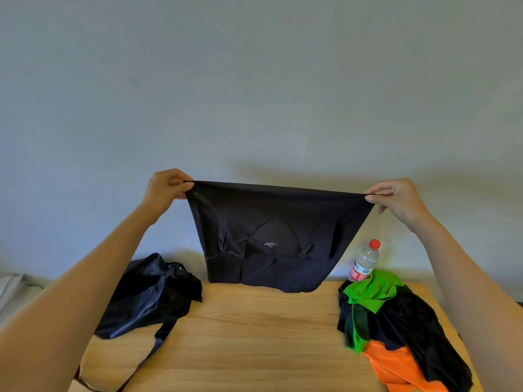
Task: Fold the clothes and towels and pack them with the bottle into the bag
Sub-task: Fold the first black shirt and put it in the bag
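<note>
Nearest on the wooden table: 1 pile of clothes at right w/ green, orange & black pieces, 1 dark bag at left. Behind the pile, 1 upright bottle, red cap. Further up, left hand & right hand each pinch a top corner of 1 black garment, stretched taut, hem hanging just above the table's far edge.
</note>
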Demonstrator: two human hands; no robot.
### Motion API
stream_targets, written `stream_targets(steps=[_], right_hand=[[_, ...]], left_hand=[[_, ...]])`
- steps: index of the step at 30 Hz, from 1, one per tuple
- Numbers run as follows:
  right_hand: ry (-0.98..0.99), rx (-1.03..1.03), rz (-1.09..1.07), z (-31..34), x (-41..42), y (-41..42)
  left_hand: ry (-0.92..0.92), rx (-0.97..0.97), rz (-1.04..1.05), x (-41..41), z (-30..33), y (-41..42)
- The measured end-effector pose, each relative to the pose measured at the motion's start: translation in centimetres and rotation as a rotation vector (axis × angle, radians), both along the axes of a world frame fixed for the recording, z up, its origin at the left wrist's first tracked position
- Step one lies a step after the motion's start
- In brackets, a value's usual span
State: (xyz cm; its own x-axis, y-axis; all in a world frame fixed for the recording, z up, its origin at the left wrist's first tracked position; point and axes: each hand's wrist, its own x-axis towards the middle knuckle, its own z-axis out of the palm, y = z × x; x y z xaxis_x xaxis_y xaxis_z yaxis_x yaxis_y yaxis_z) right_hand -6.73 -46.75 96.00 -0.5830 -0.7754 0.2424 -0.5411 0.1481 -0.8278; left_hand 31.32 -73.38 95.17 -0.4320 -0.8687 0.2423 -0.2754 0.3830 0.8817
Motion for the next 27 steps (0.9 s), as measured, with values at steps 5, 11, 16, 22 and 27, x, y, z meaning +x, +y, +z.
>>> stream_targets(steps=[5,11,16,22,27], right_hand=[[-0.122,-0.018,0.047,-0.1,0.0,0.4],[-0.173,-0.053,0.041,-0.1,0.4,0.8],[-0.15,-0.033,0.035,0.1,0.8,1.1],[-0.119,-0.007,0.025,-0.1,1.6,1.5],[-0.13,-0.012,0.028,-0.5,2.2,2.7]], left_hand=[[-0.006,-0.006,-0.002,0.7,-0.2,0.3],[-0.02,-0.009,0.004,1.0,0.0,0.9],[-0.053,-0.028,-0.005,1.5,0.3,1.2],[0.009,0.073,-0.068,1.9,-0.3,2.1],[0.072,0.134,-0.109,2.7,-1.0,3.2]])
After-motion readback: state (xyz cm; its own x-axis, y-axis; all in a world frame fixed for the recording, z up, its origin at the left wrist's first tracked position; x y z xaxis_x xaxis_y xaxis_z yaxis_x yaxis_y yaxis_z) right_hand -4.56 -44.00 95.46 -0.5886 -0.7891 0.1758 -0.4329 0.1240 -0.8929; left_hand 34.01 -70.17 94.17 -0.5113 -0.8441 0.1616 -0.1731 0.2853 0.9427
